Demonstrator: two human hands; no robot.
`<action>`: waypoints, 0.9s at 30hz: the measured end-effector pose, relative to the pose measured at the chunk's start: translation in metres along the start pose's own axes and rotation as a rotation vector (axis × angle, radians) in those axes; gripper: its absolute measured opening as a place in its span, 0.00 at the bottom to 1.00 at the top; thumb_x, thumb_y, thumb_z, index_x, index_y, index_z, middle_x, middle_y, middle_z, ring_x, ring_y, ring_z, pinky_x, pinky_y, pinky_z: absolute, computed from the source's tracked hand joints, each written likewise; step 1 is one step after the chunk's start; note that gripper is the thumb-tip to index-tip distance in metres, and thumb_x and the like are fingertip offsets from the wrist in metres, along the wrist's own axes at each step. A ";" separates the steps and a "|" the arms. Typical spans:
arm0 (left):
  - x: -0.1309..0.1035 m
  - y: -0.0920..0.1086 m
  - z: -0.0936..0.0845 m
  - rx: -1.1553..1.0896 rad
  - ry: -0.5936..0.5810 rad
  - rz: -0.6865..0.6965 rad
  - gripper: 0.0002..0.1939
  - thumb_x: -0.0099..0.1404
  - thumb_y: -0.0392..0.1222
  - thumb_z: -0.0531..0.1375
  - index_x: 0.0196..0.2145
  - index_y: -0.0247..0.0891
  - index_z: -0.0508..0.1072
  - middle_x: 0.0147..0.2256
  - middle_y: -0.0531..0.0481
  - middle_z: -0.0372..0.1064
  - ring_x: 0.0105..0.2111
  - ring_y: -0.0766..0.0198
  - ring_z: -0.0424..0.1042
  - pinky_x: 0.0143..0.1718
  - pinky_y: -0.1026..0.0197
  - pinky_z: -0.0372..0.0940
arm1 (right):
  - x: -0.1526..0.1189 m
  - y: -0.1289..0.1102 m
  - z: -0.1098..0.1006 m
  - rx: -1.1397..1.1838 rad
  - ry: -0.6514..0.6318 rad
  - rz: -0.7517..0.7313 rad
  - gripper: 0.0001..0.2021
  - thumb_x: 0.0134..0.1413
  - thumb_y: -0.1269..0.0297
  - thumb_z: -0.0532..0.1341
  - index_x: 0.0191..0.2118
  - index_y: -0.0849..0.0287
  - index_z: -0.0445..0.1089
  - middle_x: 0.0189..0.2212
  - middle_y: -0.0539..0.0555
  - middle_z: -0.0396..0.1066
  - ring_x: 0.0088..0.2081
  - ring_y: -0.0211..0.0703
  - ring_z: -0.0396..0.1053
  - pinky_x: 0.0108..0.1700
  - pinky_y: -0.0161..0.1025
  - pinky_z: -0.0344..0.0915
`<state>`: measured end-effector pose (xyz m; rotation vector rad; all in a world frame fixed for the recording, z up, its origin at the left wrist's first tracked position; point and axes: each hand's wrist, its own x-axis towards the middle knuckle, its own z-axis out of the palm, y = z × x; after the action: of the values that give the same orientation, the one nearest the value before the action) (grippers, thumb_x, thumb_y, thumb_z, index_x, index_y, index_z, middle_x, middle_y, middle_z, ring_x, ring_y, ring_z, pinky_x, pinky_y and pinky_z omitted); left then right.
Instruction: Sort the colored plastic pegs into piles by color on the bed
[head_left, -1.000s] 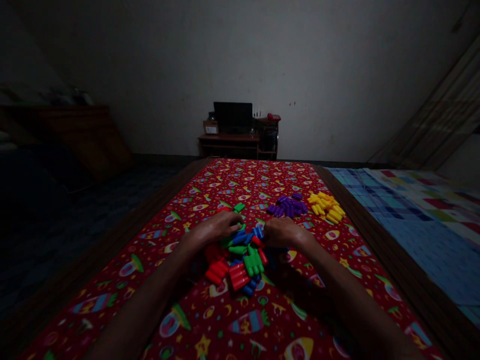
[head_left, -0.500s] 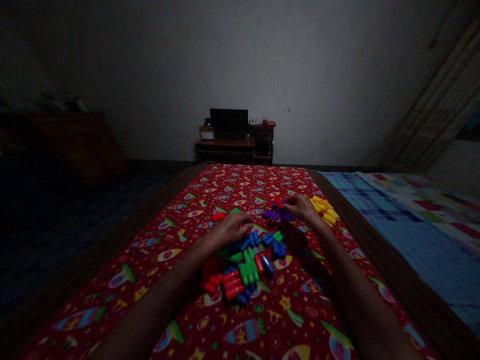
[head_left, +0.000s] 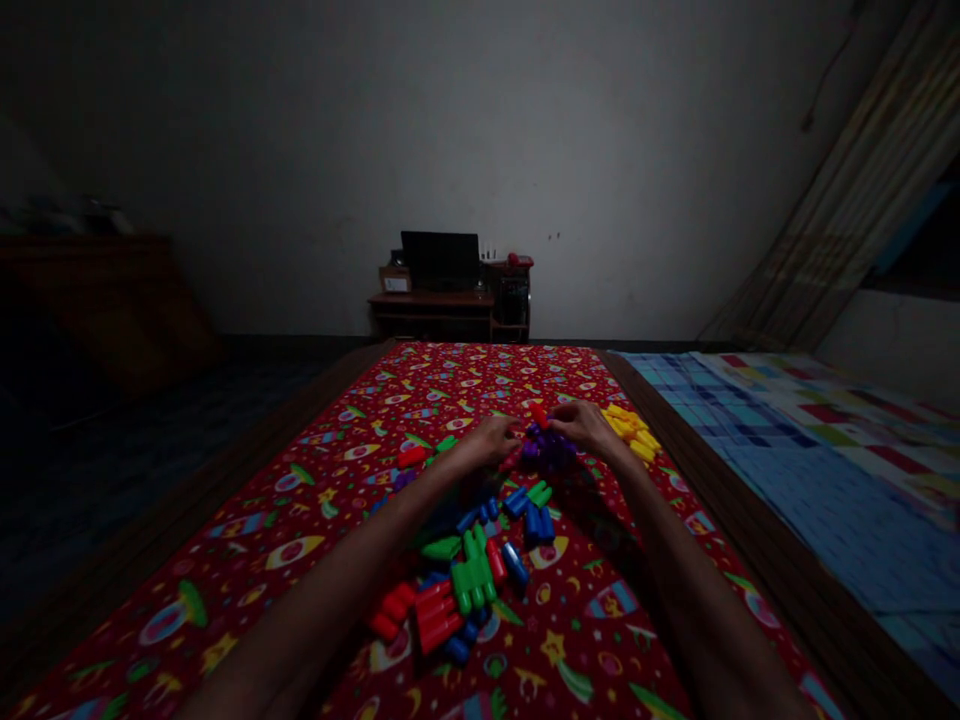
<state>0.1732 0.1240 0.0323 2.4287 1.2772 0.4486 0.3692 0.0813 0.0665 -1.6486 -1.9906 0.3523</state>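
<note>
My right hand (head_left: 585, 426) is closed in a pinch at the end of a red toy block (head_left: 538, 414), just above a small heap of purple blocks (head_left: 549, 448). My left hand (head_left: 495, 440) is at the left side of that heap, its fingers bent together; what they hold, if anything, is too dark to make out. Closer to me lies a loose group with green blocks (head_left: 472, 580), red blocks (head_left: 436, 615) and blue blocks (head_left: 538, 522). My left forearm hides part of this group.
Yellow blocks (head_left: 631, 430) are piled right of my right hand. Another red block (head_left: 411, 457) lies at the left. A red patterned cloth (head_left: 465, 375) covers the surface. A blue checked sheet (head_left: 697, 440) lies to the right. A desk with a monitor (head_left: 441, 260) stands by the wall.
My left hand has moved away from the blue and green blocks, forward and right to the purple heap. My right hand stays by the red block. The view has shifted slightly.
</note>
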 end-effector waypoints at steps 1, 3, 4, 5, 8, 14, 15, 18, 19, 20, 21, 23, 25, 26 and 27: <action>-0.001 -0.002 -0.005 -0.017 0.041 -0.001 0.21 0.61 0.38 0.56 0.52 0.35 0.70 0.39 0.45 0.76 0.38 0.59 0.74 0.38 0.62 0.66 | 0.000 -0.004 0.001 -0.010 -0.035 -0.026 0.14 0.49 0.61 0.56 0.24 0.64 0.73 0.17 0.48 0.63 0.23 0.34 0.60 0.25 0.32 0.47; -0.005 -0.003 -0.015 -0.130 0.087 0.035 0.22 0.62 0.38 0.54 0.54 0.33 0.68 0.42 0.43 0.75 0.40 0.59 0.73 0.40 0.62 0.66 | -0.001 -0.010 0.004 -0.037 -0.060 -0.070 0.13 0.49 0.61 0.56 0.23 0.64 0.72 0.17 0.48 0.62 0.23 0.33 0.58 0.25 0.32 0.46; -0.008 -0.002 -0.018 -0.215 0.083 0.066 0.22 0.62 0.39 0.54 0.54 0.33 0.68 0.41 0.44 0.75 0.39 0.60 0.73 0.38 0.62 0.67 | -0.002 -0.013 0.005 -0.052 -0.058 -0.087 0.12 0.49 0.62 0.56 0.23 0.63 0.72 0.17 0.48 0.62 0.23 0.33 0.58 0.25 0.32 0.46; -0.010 0.001 -0.021 -0.298 0.071 0.097 0.23 0.61 0.41 0.55 0.54 0.32 0.68 0.39 0.45 0.75 0.36 0.61 0.73 0.36 0.63 0.67 | -0.002 -0.015 0.007 -0.063 -0.061 -0.103 0.12 0.49 0.62 0.56 0.23 0.63 0.72 0.17 0.48 0.62 0.23 0.33 0.58 0.25 0.33 0.46; -0.015 0.010 -0.021 -0.392 0.074 0.136 0.21 0.59 0.47 0.58 0.46 0.33 0.73 0.33 0.48 0.75 0.31 0.63 0.72 0.31 0.65 0.66 | -0.003 -0.019 0.010 -0.081 -0.104 -0.127 0.12 0.49 0.62 0.56 0.24 0.63 0.72 0.18 0.49 0.63 0.23 0.33 0.58 0.25 0.33 0.46; -0.009 0.009 -0.010 -0.461 0.190 0.085 0.17 0.57 0.51 0.57 0.35 0.34 0.74 0.24 0.52 0.70 0.24 0.65 0.69 0.24 0.66 0.62 | -0.003 -0.017 0.007 -0.131 -0.118 -0.049 0.14 0.49 0.59 0.56 0.24 0.63 0.72 0.18 0.49 0.63 0.22 0.33 0.57 0.25 0.33 0.45; -0.007 0.006 -0.010 -0.465 0.223 0.060 0.16 0.57 0.51 0.57 0.33 0.34 0.74 0.22 0.52 0.69 0.23 0.65 0.68 0.24 0.66 0.61 | -0.003 -0.017 0.006 -0.150 -0.123 -0.046 0.14 0.49 0.60 0.56 0.23 0.63 0.72 0.17 0.49 0.63 0.22 0.33 0.57 0.25 0.33 0.44; -0.005 -0.004 -0.013 -0.464 0.288 -0.005 0.17 0.58 0.52 0.54 0.28 0.35 0.71 0.20 0.53 0.65 0.21 0.66 0.65 0.23 0.66 0.60 | -0.003 -0.020 0.005 -0.197 -0.144 -0.051 0.14 0.49 0.60 0.56 0.22 0.63 0.72 0.17 0.50 0.64 0.22 0.33 0.57 0.24 0.34 0.44; -0.006 -0.006 -0.016 -0.452 0.265 -0.017 0.17 0.58 0.53 0.54 0.27 0.35 0.70 0.19 0.54 0.65 0.21 0.67 0.65 0.23 0.66 0.59 | -0.003 -0.021 0.006 -0.209 -0.138 -0.044 0.14 0.50 0.60 0.55 0.23 0.63 0.73 0.18 0.50 0.65 0.22 0.33 0.58 0.24 0.34 0.44; -0.009 -0.007 -0.020 -0.424 0.221 -0.027 0.18 0.57 0.54 0.54 0.26 0.35 0.70 0.19 0.54 0.64 0.21 0.67 0.64 0.22 0.66 0.59 | -0.004 -0.022 0.007 -0.228 -0.119 -0.028 0.15 0.51 0.59 0.55 0.24 0.62 0.73 0.19 0.51 0.67 0.23 0.34 0.59 0.25 0.34 0.45; -0.013 -0.008 -0.024 -0.379 0.173 -0.035 0.18 0.57 0.54 0.53 0.25 0.35 0.69 0.19 0.54 0.64 0.21 0.67 0.63 0.22 0.67 0.57 | -0.004 -0.023 0.009 -0.255 -0.091 -0.006 0.15 0.52 0.59 0.55 0.26 0.62 0.74 0.21 0.52 0.69 0.24 0.35 0.62 0.25 0.34 0.45; -0.026 -0.010 -0.032 -0.241 0.077 -0.041 0.19 0.57 0.55 0.53 0.23 0.36 0.68 0.19 0.55 0.62 0.21 0.67 0.62 0.22 0.67 0.55 | -0.006 -0.023 0.014 -0.311 -0.043 0.043 0.15 0.54 0.60 0.54 0.29 0.61 0.76 0.26 0.55 0.73 0.27 0.38 0.66 0.26 0.35 0.47; -0.043 -0.012 -0.037 -0.077 0.038 -0.035 0.19 0.58 0.55 0.53 0.22 0.36 0.68 0.19 0.55 0.62 0.21 0.67 0.61 0.22 0.66 0.53 | -0.008 -0.020 0.018 -0.363 -0.021 0.099 0.16 0.55 0.60 0.53 0.33 0.62 0.76 0.30 0.58 0.75 0.31 0.40 0.69 0.27 0.35 0.49; -0.052 -0.014 -0.039 -0.007 0.027 -0.034 0.19 0.59 0.54 0.53 0.22 0.36 0.68 0.20 0.55 0.62 0.21 0.67 0.61 0.23 0.66 0.53 | -0.009 -0.018 0.020 -0.380 -0.013 0.125 0.16 0.56 0.60 0.53 0.34 0.62 0.76 0.32 0.59 0.75 0.32 0.41 0.69 0.28 0.35 0.50; -0.061 -0.017 -0.040 0.048 0.018 -0.037 0.19 0.59 0.54 0.53 0.23 0.36 0.68 0.20 0.54 0.63 0.22 0.66 0.61 0.24 0.65 0.54 | -0.009 -0.015 0.021 -0.385 0.000 0.142 0.16 0.56 0.60 0.53 0.34 0.62 0.76 0.33 0.60 0.75 0.33 0.42 0.70 0.28 0.35 0.51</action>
<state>0.1107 0.0886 0.0531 2.4410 1.3535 0.4360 0.3463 0.0713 0.0553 -2.0293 -2.0388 0.0163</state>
